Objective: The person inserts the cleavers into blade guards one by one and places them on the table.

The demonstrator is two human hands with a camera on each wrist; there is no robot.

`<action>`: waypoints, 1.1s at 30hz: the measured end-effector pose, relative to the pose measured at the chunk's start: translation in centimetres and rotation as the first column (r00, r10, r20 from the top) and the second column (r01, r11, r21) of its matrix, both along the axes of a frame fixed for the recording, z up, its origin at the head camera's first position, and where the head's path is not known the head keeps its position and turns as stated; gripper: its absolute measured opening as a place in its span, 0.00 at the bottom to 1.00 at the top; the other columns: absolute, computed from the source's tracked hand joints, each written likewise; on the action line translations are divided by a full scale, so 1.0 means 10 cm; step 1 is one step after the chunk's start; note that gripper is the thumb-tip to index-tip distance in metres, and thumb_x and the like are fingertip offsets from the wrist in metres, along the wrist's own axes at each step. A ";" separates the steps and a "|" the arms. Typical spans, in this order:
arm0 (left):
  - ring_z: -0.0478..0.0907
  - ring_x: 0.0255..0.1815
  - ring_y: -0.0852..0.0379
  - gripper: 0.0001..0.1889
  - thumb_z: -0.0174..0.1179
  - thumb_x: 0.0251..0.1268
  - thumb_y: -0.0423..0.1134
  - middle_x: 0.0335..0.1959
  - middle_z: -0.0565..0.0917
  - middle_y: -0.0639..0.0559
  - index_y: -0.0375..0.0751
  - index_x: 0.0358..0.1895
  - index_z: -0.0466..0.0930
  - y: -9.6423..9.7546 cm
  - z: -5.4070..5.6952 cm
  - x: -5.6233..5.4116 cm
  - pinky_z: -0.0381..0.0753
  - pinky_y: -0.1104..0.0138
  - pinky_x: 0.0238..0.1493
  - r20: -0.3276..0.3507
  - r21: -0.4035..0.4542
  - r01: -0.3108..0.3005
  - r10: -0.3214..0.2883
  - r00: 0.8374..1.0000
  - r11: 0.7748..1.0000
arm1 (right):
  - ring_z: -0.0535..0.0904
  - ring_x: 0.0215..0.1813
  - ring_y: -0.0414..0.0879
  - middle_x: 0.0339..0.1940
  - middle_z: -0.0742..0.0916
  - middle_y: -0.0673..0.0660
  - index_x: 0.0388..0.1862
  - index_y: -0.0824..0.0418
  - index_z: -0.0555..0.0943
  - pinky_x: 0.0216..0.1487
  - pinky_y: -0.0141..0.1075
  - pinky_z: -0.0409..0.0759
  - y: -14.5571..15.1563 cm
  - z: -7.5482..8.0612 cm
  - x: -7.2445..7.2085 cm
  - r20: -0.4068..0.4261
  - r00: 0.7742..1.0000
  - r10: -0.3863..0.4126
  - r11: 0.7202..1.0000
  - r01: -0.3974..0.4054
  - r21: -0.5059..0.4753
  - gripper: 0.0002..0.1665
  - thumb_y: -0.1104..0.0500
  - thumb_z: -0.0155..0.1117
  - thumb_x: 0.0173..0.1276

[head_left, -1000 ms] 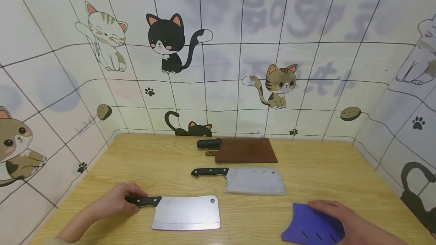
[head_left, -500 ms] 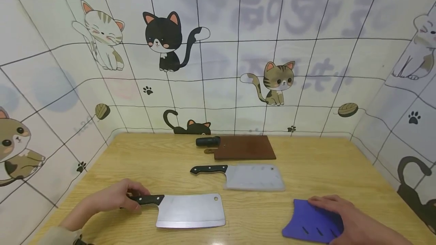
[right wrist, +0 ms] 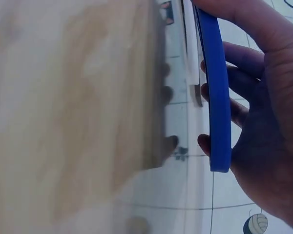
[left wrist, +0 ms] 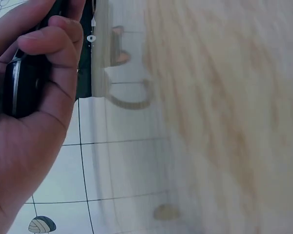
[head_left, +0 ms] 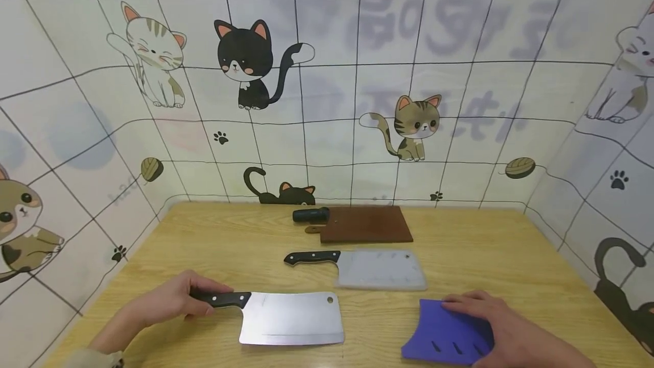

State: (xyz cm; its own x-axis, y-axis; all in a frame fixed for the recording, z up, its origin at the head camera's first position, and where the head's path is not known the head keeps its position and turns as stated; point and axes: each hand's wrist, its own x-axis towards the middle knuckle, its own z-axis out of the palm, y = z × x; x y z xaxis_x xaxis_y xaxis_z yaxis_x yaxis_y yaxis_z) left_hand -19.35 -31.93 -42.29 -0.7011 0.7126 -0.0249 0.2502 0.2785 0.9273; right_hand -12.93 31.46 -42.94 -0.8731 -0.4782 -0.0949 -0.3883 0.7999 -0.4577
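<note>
On the left of the wooden table, my left hand [head_left: 171, 302] grips the black riveted handle of a cleaver [head_left: 292, 318]. Its bare metal blade points right, with a hole at the far upper corner. In the left wrist view the fingers curl round the handle [left wrist: 25, 90]. At the right my right hand [head_left: 503, 328] holds a blue slotted knife sheath [head_left: 447, 331], thumb near the front edge and fingers over the back. The right wrist view shows the sheath [right wrist: 219, 97] edge-on between thumb and fingers. A gap separates blade tip and sheath.
Behind them lies a second cleaver [head_left: 313, 257], its blade inside a translucent white sheath [head_left: 380, 270]. Farther back is a dark brown board-like piece [head_left: 368, 225] with a black handle [head_left: 309, 216] at its left. Cat-patterned sheeting [head_left: 332, 146] walls the table at back and sides.
My left hand has moved the cleaver a little to the right. My right hand has moved the blue knife sheath to the left, so the two are closer together.
</note>
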 end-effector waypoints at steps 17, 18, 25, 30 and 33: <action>0.68 0.20 0.61 0.23 0.66 0.67 0.29 0.27 0.79 0.51 0.28 0.64 0.79 0.33 0.21 -0.09 0.65 0.64 0.19 -0.047 -0.006 -0.141 0.141 0.989 0.990 | 0.69 0.64 0.44 0.68 0.77 0.43 0.70 0.40 0.78 0.49 0.45 0.75 -0.29 0.20 -0.29 -0.357 0.923 0.145 0.978 -0.188 -0.086 0.54 0.44 0.88 0.37; 0.69 0.21 0.61 0.23 0.66 0.67 0.30 0.26 0.79 0.51 0.29 0.64 0.79 0.35 0.22 -0.09 0.66 0.64 0.19 -0.051 -0.009 -0.157 0.156 0.986 0.988 | 0.70 0.64 0.46 0.68 0.77 0.44 0.70 0.40 0.78 0.49 0.45 0.75 -0.31 0.20 -0.31 -0.346 0.927 0.144 0.979 -0.186 -0.090 0.54 0.44 0.88 0.38; 0.71 0.22 0.58 0.23 0.66 0.68 0.32 0.24 0.78 0.49 0.31 0.65 0.79 0.51 0.22 -0.14 0.70 0.61 0.25 -0.030 -0.026 -0.218 0.217 0.976 0.976 | 0.70 0.63 0.47 0.67 0.78 0.46 0.69 0.43 0.79 0.51 0.45 0.75 -0.43 0.17 -0.42 -0.366 0.918 0.155 0.970 -0.212 -0.121 0.54 0.43 0.89 0.37; 0.69 0.21 0.51 0.24 0.66 0.68 0.33 0.20 0.75 0.51 0.30 0.66 0.78 0.55 0.20 -0.19 0.69 0.59 0.26 -0.021 -0.012 -0.216 0.216 0.976 0.976 | 0.71 0.63 0.47 0.67 0.78 0.47 0.70 0.44 0.79 0.52 0.44 0.75 -0.49 0.16 -0.48 -0.354 0.922 0.158 0.964 -0.221 -0.147 0.55 0.44 0.88 0.37; 0.70 0.20 0.54 0.24 0.66 0.68 0.33 0.20 0.75 0.51 0.30 0.66 0.78 0.56 0.20 -0.22 0.70 0.59 0.27 -0.024 -0.004 -0.221 0.221 0.975 0.975 | 0.70 0.64 0.48 0.68 0.78 0.48 0.70 0.44 0.78 0.52 0.46 0.75 -0.52 0.17 -0.50 -0.337 0.929 0.153 0.966 -0.213 -0.148 0.55 0.44 0.88 0.38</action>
